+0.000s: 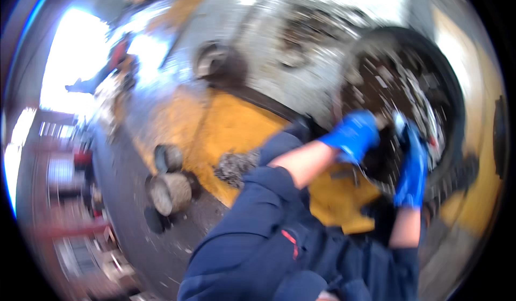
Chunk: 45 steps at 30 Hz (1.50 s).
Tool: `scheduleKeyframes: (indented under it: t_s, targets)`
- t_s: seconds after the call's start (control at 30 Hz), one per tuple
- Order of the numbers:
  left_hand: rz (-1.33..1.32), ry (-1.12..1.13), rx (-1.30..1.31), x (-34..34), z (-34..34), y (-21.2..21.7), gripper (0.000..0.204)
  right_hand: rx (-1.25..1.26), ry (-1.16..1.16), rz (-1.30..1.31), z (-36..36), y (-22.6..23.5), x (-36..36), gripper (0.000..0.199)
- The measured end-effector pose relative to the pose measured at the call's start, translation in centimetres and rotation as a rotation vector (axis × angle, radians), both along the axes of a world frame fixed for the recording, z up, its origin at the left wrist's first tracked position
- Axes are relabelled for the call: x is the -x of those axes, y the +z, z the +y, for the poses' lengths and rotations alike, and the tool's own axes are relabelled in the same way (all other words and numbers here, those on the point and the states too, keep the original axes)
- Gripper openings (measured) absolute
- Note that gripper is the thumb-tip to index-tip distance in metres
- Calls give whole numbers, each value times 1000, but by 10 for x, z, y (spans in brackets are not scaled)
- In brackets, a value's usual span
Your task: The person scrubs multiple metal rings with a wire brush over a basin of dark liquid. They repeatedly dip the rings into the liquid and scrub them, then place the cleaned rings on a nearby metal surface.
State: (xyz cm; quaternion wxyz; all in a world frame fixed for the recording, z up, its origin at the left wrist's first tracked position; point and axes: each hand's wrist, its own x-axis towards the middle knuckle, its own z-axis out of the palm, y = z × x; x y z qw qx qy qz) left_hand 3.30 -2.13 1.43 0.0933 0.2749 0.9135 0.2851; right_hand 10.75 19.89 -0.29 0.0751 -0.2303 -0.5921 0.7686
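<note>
Both my hands wear blue gloves and reach over a large round tub with a black rim (459,110). Dark contents and pale, streaked pieces (419,94) show inside it, too blurred to name. My left hand (356,135) is at the tub's near left side with its fingers curled; a small brownish bit shows at its fingertips. Close by on the right, my right hand (413,164) points up into the tub, its fingers drawn together by something whitish. Motion blur hides what either hand holds.
A heap of dirty metal parts (317,29) lies beyond the tub on the grey floor. A cylindrical metal part (212,59) stands farther left. Two cylindrical containers (171,193) (168,158) and a grey shaggy clump (236,168) lie left of my legs, near yellow floor paint.
</note>
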Motion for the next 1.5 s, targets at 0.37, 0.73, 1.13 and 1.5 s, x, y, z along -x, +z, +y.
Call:
scheduleKeyframes:
  t_s: [0.37,0.73,1.13,1.5]
  targets:
    - [-652,257,-32,46,-4,-38,30,-644,200,-716,27,-32,1,40]
    - [-682,204,-225,49,-24,-68,35,-315,288,97,-8,34,2,37]
    - [-742,268,-195,33,16,-23,22,-331,3,-572,26,-46,7,50]
    - [-887,317,-167,26,19,11,44,30,60,-71,-17,-73,39,27]
